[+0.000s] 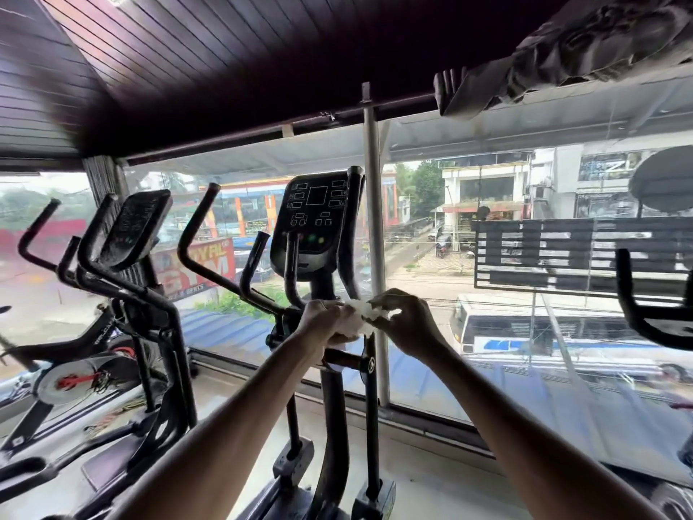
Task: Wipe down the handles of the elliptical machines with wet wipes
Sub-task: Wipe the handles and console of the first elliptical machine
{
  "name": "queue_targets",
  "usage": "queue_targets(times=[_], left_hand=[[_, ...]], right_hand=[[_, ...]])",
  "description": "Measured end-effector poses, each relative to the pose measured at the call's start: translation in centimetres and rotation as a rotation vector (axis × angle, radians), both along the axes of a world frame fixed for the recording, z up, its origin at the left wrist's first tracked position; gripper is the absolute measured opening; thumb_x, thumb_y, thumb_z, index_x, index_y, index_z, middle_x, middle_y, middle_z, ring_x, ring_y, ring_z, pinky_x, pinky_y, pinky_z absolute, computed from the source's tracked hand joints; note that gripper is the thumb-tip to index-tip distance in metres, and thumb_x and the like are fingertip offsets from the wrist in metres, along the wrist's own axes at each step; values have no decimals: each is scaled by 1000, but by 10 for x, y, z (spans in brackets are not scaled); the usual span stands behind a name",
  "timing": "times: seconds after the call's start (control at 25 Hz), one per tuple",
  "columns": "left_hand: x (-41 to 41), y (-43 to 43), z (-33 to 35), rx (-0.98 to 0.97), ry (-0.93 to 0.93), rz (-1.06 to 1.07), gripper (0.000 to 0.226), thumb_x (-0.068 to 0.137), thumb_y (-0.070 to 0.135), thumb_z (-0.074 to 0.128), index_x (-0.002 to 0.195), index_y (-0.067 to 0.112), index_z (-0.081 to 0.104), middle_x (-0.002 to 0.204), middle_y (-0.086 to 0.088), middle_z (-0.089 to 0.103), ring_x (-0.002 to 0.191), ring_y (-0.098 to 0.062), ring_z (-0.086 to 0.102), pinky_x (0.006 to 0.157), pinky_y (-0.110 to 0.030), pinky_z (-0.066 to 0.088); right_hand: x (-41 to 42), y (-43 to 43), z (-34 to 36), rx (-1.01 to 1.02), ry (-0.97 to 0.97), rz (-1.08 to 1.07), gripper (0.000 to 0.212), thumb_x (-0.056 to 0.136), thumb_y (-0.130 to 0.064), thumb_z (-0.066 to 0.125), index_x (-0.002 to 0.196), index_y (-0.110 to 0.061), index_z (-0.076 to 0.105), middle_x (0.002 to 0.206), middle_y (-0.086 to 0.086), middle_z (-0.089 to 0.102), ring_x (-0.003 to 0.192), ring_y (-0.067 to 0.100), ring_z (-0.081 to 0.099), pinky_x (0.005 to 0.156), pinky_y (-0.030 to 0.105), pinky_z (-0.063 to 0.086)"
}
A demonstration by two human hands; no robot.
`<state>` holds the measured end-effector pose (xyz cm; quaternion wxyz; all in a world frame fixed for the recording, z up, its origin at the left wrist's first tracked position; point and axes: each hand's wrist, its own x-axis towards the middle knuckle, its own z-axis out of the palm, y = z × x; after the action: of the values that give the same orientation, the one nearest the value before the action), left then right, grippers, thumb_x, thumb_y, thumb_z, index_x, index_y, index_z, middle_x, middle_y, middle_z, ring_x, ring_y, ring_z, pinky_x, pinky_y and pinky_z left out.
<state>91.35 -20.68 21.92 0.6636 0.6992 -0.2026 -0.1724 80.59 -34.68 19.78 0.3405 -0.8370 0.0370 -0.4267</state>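
**treadhead:** Why were both hands floating in front of the elliptical (332, 407) and not on a handle?

**mopguy:** Looked to me like the wipe (362, 317) was getting opened out first. It was a crumpled white wad held in mid-air between the hands, and as far as I could tell it touched no part of the machine. The left hand (322, 320) had its fingers curled round the bunched end. The right hand (407, 324), at three o'clock from it, pinched the other end with its fingertips. So both grips were closed on the wipe, tugging it apart. My guess is that a flat sheet wraps a bar better than a ball does.

**treadhead:** And the handles themselves?

**mopguy:** The console (317, 219) sat at twelve o'clock from the hands. The long handle (197, 223) rose toward ten o'clock, with the short handle (255, 257) just inside it. Another bar (352, 234) ran up the console's right edge at about one o'clock. Nobody's hand was on any of them, so I'd say the wiping on this machine hadn't begun.

**treadhead:** Any more to do?

**mopguy:** A second elliptical (138, 227) stood at nine o'clock, with a bike (71, 380) beyond it at eight. One more black handle (625, 287) poked in at three o'clock by the window (487, 369). I couldn't tell what machine that one belonged to.
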Motion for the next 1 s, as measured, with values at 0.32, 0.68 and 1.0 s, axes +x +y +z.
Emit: queue_targets(times=[0.32, 0.68, 1.0], left_hand=[[18, -14, 10, -103, 211, -222, 31, 102, 28, 58, 110, 1, 72, 100, -19, 78, 88, -27, 77, 72, -38, 62], [44, -12, 11, -91, 105, -237, 15, 106, 16, 53, 109, 11, 67, 109, -16, 72, 102, -31, 69, 88, -46, 60], [66, 4, 17, -116, -34, -162, 5, 90, 6, 75, 91, 11, 74, 85, -7, 77, 72, -18, 76, 72, -35, 65]], right_hand=[[22, -12, -2, -360, 132, -90, 38, 91, -32, 77, 127, -22, 74, 104, -7, 56, 84, 13, 60, 77, 12, 44], [52, -24, 7, 105, 112, -128, 32, 90, -38, 77, 116, -19, 72, 107, -6, 71, 85, 12, 71, 82, 31, 54], [72, -19, 16, 331, -4, -105, 10, 85, -19, 83, 90, -20, 74, 80, -4, 75, 66, 11, 67, 69, 32, 53]])
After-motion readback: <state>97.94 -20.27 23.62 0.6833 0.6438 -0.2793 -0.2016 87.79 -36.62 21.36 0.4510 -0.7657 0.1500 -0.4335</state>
